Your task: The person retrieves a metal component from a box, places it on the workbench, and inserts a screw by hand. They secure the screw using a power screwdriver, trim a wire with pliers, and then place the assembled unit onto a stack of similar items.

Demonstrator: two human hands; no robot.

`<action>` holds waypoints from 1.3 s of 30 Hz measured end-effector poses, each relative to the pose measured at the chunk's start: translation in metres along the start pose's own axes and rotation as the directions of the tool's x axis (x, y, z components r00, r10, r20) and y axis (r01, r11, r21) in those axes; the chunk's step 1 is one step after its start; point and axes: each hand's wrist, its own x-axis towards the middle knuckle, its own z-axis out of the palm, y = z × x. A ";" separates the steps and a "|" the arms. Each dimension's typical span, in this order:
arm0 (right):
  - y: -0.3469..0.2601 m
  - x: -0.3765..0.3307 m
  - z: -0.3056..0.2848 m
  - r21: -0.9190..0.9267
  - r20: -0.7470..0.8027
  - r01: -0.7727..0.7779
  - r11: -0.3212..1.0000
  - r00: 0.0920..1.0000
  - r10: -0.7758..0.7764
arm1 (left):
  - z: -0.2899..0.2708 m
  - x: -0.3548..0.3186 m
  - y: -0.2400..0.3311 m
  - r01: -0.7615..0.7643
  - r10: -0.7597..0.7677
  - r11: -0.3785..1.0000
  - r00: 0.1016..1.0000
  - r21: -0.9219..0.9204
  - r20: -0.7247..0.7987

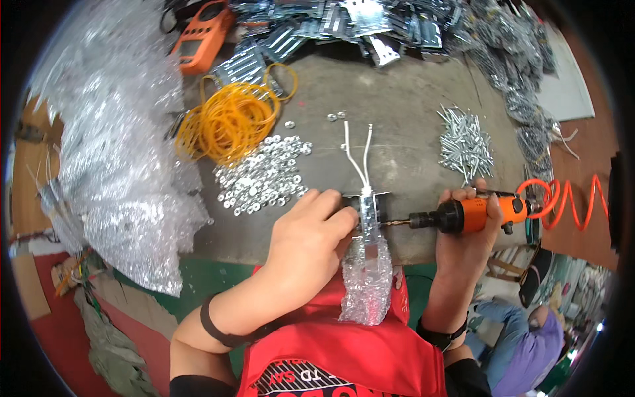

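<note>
Your left hand (309, 233) pinches one metal bracket (368, 213) at the surface's (410, 99) near edge; its fingers sit right beside the driver bit, so a slip could jab them. Beyond that hand lie washers (264, 175), too many to count. Your right hand (471, 228) is closed around one orange air screwdriver (471, 214), screws (465, 142) heaped just beyond.

- The left hand (311, 228) pins a small metal bracket (368, 215) at the tabletop (397, 99) edge.
- The right hand (471, 228) has its grip closed round an orange pneumatic screwdriver (469, 213), bit touching the bracket.
- A bubble-wrapped part (367, 284) hangs below.
- Washers (264, 175), screws (466, 142) and yellow rubber bands (228, 122) lie behind.
</note>
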 end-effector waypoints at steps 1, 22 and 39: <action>-0.001 -0.001 0.002 -0.015 -0.021 -0.008 1.000 1.000 0.008 | 0.000 0.003 0.000 0.033 -0.032 0.999 0.999 -0.013 0.005; -0.009 0.003 0.020 -0.023 -0.134 -0.137 0.990 0.982 0.133 | 0.012 0.003 -0.009 0.030 -0.032 0.994 0.999 -0.107 -0.014; -0.006 0.014 0.006 -0.213 -0.124 -0.009 0.977 0.992 -0.018 | 0.010 -0.003 -0.005 0.140 -0.155 0.981 0.982 -0.132 -0.107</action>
